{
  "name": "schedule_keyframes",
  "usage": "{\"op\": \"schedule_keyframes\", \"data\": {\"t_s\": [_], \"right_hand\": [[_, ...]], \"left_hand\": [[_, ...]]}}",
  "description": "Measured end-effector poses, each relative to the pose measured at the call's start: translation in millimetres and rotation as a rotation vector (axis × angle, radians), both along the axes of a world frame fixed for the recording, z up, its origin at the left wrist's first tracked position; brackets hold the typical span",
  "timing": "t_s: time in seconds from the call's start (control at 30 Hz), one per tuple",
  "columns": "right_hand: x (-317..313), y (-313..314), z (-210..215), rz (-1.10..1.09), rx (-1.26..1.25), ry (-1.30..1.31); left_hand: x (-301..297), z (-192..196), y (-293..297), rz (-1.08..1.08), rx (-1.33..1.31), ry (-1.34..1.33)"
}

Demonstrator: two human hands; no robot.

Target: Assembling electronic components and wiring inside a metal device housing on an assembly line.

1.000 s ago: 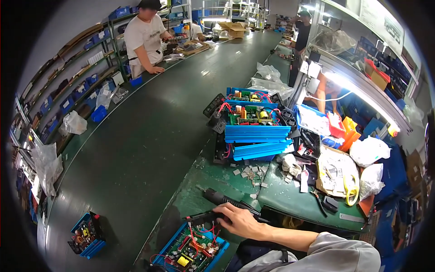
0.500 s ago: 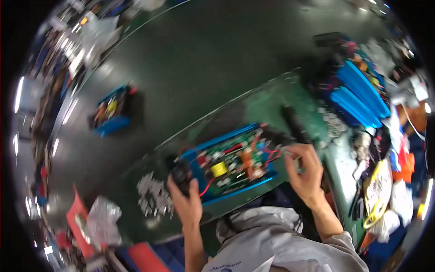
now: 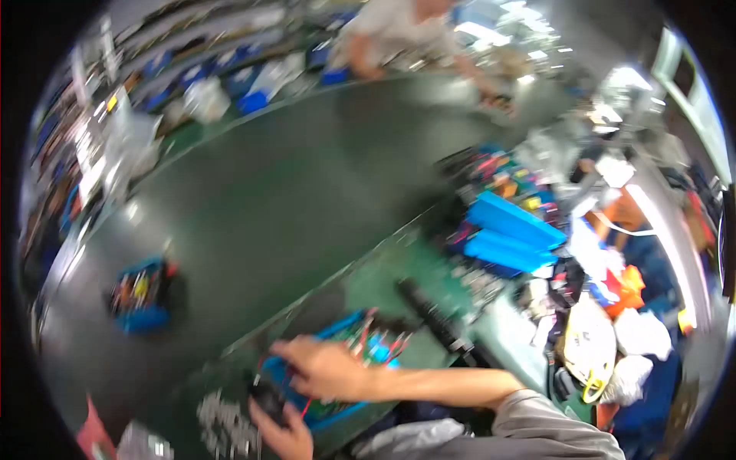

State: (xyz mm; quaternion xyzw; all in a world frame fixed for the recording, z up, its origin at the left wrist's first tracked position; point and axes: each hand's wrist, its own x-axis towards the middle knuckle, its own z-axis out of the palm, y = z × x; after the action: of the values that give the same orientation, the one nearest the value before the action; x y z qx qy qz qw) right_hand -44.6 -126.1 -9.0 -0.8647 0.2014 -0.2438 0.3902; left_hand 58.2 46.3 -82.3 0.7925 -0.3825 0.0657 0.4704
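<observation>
My left hand point(image 3: 285, 438) is closed around a black block-like part point(image 3: 268, 399) at the left end of an open blue metal case point(image 3: 330, 420). Inside the case is a green circuit board with several components, including blue ones point(image 3: 379, 349); red wires run from it. Across the case from the right reaches my right hand point(image 3: 331, 369), its bent fingers close to the black part and a thin reddish wire point(image 3: 262, 363). Motion blur hides whether those fingers hold anything. My right hand and forearm cover much of the board. A long black cylindrical tool point(image 3: 433, 316) lies beyond my forearm.
Small pale pieces point(image 3: 222, 423) lie in a heap left of my left hand. Another filled blue case point(image 3: 142, 295) sits farther left. Blue cases and boards point(image 3: 510, 230) are piled at the right, near plastic bags point(image 3: 642, 334). A co-worker point(image 3: 402, 38) is across the table.
My right hand has moved left from the case's right end to its left end, near my left hand. The view has shifted, bringing the co-worker into sight. My left hand still holds the black part.
</observation>
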Motion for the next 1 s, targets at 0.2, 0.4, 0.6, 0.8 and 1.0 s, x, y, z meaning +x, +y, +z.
{"op": "schedule_keyframes", "data": {"t_s": [0.2,0.4,0.6,0.8,1.0], "right_hand": [[-6,-27,-16,0.189,0.218,-0.141],[-45,-38,-15,0.335,0.244,-0.137],[-45,-38,-7,0.319,0.111,-0.055],[-51,-45,-26,0.160,-0.138,-0.053],[-51,-39,-28,-0.017,-0.341,-0.097]], "left_hand": [[2,-12,1,-0.158,-0.041,0.258],[2,16,-7,-0.061,0.149,0.468],[2,44,-20,-0.069,0.550,0.191],[8,50,-24,-0.130,0.659,0.154],[17,30,-19,-0.132,0.464,0.112]]}}
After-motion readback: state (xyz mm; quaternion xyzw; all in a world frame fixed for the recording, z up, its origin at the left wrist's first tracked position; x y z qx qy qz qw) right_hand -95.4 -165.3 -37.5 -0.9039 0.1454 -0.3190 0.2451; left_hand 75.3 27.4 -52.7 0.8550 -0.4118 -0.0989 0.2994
